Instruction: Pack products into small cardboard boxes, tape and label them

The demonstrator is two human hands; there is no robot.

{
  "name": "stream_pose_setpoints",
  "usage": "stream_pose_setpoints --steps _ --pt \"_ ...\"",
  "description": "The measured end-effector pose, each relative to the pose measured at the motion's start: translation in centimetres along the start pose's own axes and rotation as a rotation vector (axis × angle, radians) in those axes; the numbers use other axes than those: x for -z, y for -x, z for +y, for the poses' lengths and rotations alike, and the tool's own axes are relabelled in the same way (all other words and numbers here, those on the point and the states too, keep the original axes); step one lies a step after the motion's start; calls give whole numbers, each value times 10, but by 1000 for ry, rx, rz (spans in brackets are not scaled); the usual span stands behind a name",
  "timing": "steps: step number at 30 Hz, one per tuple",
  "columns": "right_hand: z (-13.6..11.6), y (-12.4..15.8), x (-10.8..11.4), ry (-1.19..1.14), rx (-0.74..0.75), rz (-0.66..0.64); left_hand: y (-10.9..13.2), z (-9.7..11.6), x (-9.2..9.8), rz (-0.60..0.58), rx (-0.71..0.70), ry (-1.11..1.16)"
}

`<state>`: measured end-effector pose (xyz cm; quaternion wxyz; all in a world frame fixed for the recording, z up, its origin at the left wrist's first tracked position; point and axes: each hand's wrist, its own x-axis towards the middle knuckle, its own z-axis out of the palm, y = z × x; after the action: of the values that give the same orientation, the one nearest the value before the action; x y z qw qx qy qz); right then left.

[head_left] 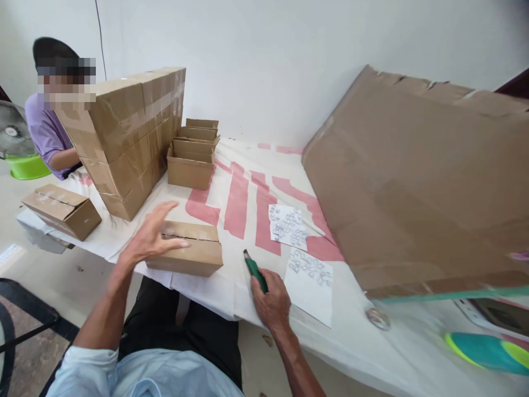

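My right hand [270, 300] is wrapped round a green utility knife [255, 271], its dark tip pointing away from me over the cloth. Fingers and thumb spread apart, my left hand [155, 234] hovers at the left end of a small cardboard box [198, 251]. I cannot tell whether it touches the box. The box lies near the table's front edge, its top flaps folded in and a narrow seam running along the top. To the right of the knife are two white paper sheets [288, 227] with small drawn marks.
A wall of taped cartons [136, 132] rises at the left, with open boxes [190, 165] beside it and a closed box [61, 209] farther left. A person [49, 121] sits behind. On the right are a large cardboard panel [421, 193], a tape roll [378, 318] and a teal object [485, 352].
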<state>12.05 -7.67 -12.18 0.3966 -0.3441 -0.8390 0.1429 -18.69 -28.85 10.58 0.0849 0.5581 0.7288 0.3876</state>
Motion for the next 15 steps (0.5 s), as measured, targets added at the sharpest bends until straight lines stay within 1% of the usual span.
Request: stream_pose_setpoints --steps 1,2,3,4,5,7,9,10,12,15 --pt "1 0 0 -4 -5 -3 11 -16 15 17 66 58" --pt "1 0 0 -8 -9 -6 23 -32 26 8 132 133" --pt "2 0 -1 -10 -8 -9 34 -48 34 -25 191 219" --pt "3 1 -1 -11 -4 -12 44 -63 37 -68 240 290" --pt "3 1 -1 -10 1 -14 53 -77 35 -111 280 342" --pt "4 1 -1 -5 7 -18 62 -95 21 -192 309 419" --pt "3 0 0 2 6 -25 64 -103 2 -226 284 474" --pt "2 0 1 5 6 -29 64 -104 -7 -218 267 495" --pt "2 1 2 12 9 -31 62 -102 -20 -170 250 515" --pt "2 1 3 17 11 -36 63 -92 -31 -80 228 481"
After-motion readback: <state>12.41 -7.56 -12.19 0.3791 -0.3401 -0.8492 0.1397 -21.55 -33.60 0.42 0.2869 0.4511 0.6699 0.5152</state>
